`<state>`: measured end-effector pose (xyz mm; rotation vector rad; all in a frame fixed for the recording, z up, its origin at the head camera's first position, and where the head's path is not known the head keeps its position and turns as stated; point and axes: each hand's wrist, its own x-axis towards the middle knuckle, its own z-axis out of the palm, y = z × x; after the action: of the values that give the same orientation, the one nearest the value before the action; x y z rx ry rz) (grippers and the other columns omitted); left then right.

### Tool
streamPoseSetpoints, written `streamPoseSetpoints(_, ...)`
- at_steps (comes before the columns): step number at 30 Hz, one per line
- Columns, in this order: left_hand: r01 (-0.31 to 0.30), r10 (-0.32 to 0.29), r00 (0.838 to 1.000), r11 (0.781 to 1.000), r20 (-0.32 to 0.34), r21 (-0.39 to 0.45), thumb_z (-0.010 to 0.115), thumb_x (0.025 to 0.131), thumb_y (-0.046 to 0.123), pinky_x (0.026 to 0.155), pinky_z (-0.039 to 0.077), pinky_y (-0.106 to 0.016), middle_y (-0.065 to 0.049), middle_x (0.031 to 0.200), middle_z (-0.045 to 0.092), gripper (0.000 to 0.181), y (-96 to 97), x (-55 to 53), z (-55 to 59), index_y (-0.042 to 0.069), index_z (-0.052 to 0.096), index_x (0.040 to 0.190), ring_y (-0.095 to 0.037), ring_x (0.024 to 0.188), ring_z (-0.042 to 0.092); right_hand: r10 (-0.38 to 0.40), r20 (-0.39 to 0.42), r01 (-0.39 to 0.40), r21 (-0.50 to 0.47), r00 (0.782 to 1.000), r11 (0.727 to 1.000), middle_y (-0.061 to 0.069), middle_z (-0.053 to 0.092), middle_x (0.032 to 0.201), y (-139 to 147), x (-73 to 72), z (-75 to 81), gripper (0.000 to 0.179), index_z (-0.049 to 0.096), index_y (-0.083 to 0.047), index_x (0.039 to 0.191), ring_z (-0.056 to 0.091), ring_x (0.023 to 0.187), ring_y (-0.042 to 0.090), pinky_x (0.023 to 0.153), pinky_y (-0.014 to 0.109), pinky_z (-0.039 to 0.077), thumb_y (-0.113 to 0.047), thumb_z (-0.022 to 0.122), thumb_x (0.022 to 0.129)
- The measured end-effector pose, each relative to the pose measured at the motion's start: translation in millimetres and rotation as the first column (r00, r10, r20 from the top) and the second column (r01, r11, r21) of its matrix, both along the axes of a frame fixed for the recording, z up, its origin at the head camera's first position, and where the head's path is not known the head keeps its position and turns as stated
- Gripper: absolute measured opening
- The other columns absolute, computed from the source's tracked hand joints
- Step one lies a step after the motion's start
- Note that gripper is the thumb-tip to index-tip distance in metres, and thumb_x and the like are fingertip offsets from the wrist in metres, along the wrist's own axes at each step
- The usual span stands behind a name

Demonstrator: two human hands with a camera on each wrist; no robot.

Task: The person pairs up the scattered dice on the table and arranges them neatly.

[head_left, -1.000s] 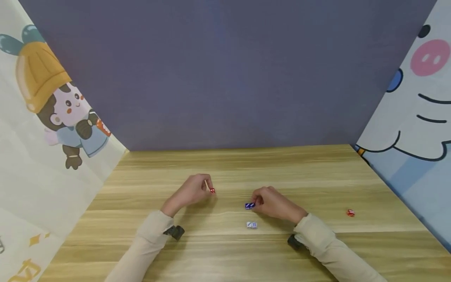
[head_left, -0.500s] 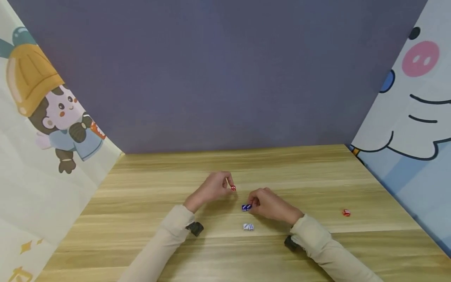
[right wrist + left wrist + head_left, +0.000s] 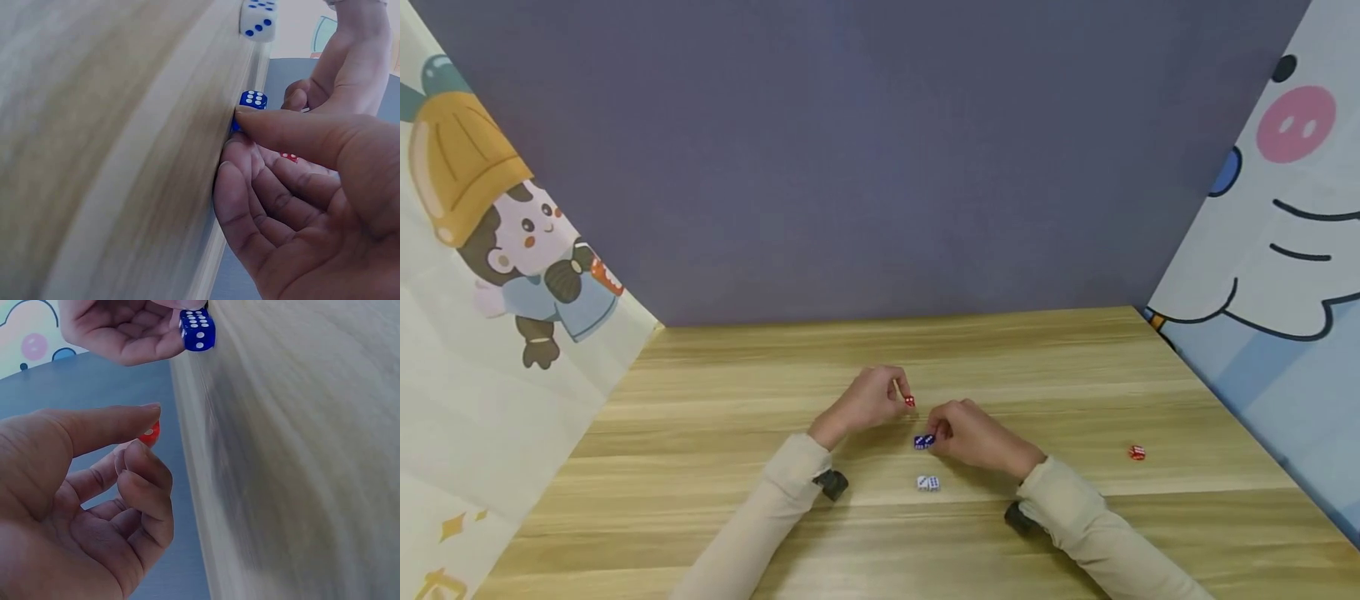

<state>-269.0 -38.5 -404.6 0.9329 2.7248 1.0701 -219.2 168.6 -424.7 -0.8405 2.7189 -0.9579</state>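
Observation:
Between thumb and fingertip, my left hand (image 3: 867, 398) pinches a small red die (image 3: 909, 402), held off the table beyond the blue dice. The left wrist view shows that red die (image 3: 150, 432) partly covered by the fingers. My right hand (image 3: 976, 435) is low at the table and pinches the right one of two blue dice (image 3: 922, 442), which sit side by side. In the right wrist view the thumb hides part of the blue dice (image 3: 253, 99). Two white dice (image 3: 928, 483) lie together on the near side of the blue pair.
Off to the right, red dice (image 3: 1137, 452) lie close together on the wooden table (image 3: 1037, 358); their number is hard to tell. A dark grey panel (image 3: 880, 167) rises at the table's far edge. Cartoon-printed walls flank both sides.
My left hand has carried the red die rightward, close to the right hand, slowing in the last half second. The right hand and the blue dice keep their place; the view shifted slightly.

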Motion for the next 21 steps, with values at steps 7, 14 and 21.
streamPoseSetpoints(7,0.037,-0.036,0.998,0.999,0.055,-0.022,0.082,0.081,0.008,0.050,0.042,-0.021,0.001,0.066,0.062,0.015,3.1,-1.6,-7.4,0.007,0.067,0.085,-0.006,0.054,0.052,-0.010,-0.011,0.010,0.011,1.000,1.000,-0.009,0.063,0.072,-1,-0.2,0.9,0.009,0.070,-0.011,0.086,0.055,0.063,0.004,0.060,0.024,0.049,-0.007,0.078,0.084)
streamPoseSetpoints(14,0.096,-0.092,0.991,0.995,0.094,-0.037,0.082,0.080,0.009,0.048,0.038,-0.020,0.002,0.060,0.058,0.015,4.5,-4.3,-15.6,0.008,0.068,0.086,-0.005,0.050,0.048,-0.015,-0.009,0.015,0.003,1.000,1.000,-0.008,0.063,0.071,-2,0.7,2.1,0.009,0.070,-0.011,0.086,0.055,0.062,0.004,0.059,0.024,0.049,-0.006,0.077,0.084)
streamPoseSetpoints(21,0.122,-0.117,0.984,0.992,0.132,-0.032,0.081,0.082,0.008,0.050,0.039,-0.020,0.003,0.062,0.058,0.014,3.7,-3.8,-17.9,0.007,0.069,0.089,-0.005,0.053,0.049,-0.022,-0.012,0.022,0.024,1.000,0.999,-0.011,0.061,0.071,-3,0.5,2.9,0.009,0.071,-0.012,0.086,0.055,0.062,0.004,0.061,0.025,0.048,-0.008,0.078,0.084)
